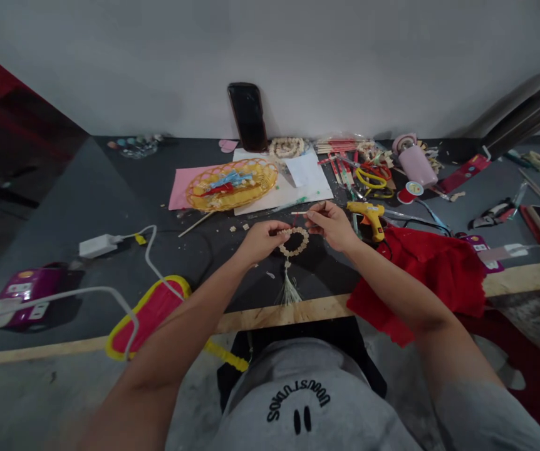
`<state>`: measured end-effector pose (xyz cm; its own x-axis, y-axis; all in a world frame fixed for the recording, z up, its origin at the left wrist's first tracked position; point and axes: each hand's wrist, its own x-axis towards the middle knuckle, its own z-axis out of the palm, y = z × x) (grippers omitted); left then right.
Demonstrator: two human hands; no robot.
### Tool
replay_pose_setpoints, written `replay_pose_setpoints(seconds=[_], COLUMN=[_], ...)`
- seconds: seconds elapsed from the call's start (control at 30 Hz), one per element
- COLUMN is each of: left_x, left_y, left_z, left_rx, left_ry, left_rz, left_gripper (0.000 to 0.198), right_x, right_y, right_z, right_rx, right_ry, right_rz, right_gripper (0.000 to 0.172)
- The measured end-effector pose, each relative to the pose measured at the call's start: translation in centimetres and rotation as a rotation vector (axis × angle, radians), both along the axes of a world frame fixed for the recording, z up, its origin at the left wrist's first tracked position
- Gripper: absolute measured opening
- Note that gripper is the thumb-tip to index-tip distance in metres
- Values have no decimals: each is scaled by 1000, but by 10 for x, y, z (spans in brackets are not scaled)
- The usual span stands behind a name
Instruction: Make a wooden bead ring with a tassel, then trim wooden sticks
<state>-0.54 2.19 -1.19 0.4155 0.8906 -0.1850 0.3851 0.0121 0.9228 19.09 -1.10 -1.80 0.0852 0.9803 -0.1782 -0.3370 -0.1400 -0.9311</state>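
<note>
A beaded bracelet (304, 246) of pale beads hangs just above the dark tabletop, with a pale tassel (290, 287) trailing down towards the wooden edge. My left hand (263, 241) pinches the bracelet at its upper left. Thumb and fingers of my right hand (330, 227) are closed on a thin white stick (299, 213) that points left, above the ring of beads. A short dark red thread (295, 220) shows between the stick and the bracelet. Whether my right fingers also touch the beads, I cannot tell.
Behind my hands lies a yellow basket (195, 188) with blue and red pieces. A phone (247, 116) leans on the wall. To the right are a yellow glue gun (368, 216), a red thread spool (410, 192) and red cloth (430, 269). A white cable (150, 254) crosses the left side.
</note>
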Motion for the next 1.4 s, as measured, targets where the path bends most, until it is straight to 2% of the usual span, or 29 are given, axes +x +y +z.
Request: replay_pose_setpoints(seconds=[0.17, 0.47, 0.63, 0.87, 1.07, 1.4], left_x=[-1, -3, -5, -4, -5, -6], left_y=[6, 6, 7, 9, 11, 12], left_z=[-1, 10, 4, 3, 5, -5], left_rx=[33, 68, -34, -183, -218, -308], left_ry=[15, 42, -16, -108, -134, -184], left_rz=[-5, 4, 21, 20, 62, 16], left_gripper=[36, 33, 44, 49, 49, 50], right_x=[2, 3, 3, 2, 5, -1], right_y=[0, -4, -4, -3, -1, -2], right_z=[-4, -5, -5, -7, -8, -8], right_rx=[-2, 41, 124, 138, 140, 122], right_ry=[3, -47, -102, -105, -73, -43], right_rz=[5, 10, 13, 20, 4, 25], right_gripper=[43, 39, 32, 34, 32, 36])
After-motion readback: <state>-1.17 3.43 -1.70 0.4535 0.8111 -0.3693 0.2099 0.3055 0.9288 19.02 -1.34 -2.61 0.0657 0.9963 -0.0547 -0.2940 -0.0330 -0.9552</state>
